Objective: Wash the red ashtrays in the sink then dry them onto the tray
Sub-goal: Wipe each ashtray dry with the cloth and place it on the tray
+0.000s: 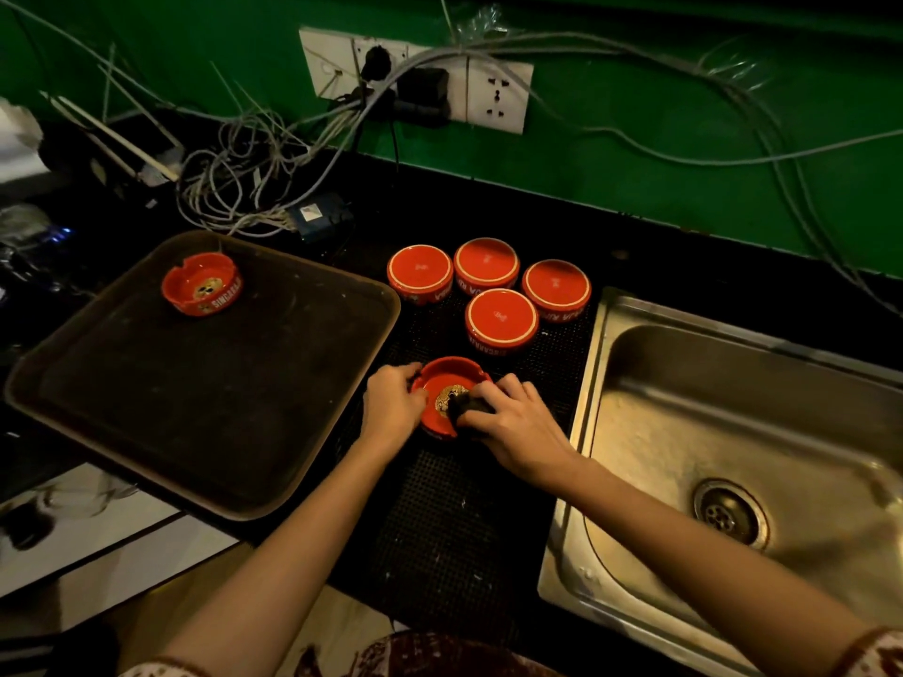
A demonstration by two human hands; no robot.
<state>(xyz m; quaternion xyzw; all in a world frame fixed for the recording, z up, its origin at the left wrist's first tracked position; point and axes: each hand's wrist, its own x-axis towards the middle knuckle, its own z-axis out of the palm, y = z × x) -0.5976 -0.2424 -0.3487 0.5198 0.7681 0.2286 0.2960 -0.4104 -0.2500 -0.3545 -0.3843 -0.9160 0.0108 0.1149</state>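
The left hand (pixel 391 408) grips only the rim of the held ashtray (pixel 447 368), which stands on the black mat (pixel 440 530). The right hand (pixel 518 427) pinches a dark cloth (pixel 469 408) and presses it inside. If the rubbing is too strong, I think the glazed bowl can slip from the fingers and knock the four upturned ashtrays (pixel 501 317) just behind it.

The tray (pixel 195 408) at the left holds a single upright ashtray (pixel 201 284) in its far corner. The held ashtray contains only the cloth. In the sink (pixel 684 432) at the right I see only the drain (pixel 730 513).
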